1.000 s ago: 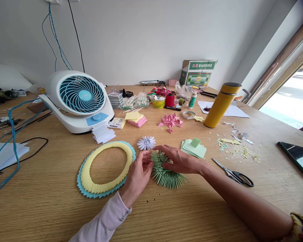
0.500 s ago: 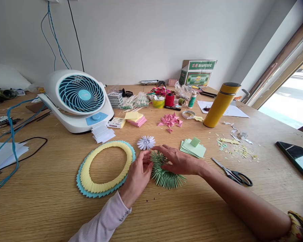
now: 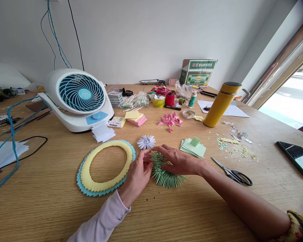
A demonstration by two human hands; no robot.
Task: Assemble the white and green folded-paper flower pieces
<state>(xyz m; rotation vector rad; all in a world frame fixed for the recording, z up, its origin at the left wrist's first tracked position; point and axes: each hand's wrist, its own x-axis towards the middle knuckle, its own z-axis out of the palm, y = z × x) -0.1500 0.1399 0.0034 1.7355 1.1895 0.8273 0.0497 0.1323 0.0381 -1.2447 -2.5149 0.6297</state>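
The green coil [image 3: 168,178] lay just below frame centre, between both hands and about equally near each; no clear long axis showed. Right hand [image 3: 180,162]: spread over its upper right. Left hand [image 3: 137,176]: curled at its left edge; pinching could not be confirmed.

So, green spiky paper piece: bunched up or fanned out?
Fanned out: green spiky piece has tips splayed apart along its near edge; right hand hides part.

Pale wall [image 3: 131,40]; wood-grain table [image 3: 50,211]; bright window [image 3: 291,97] at right
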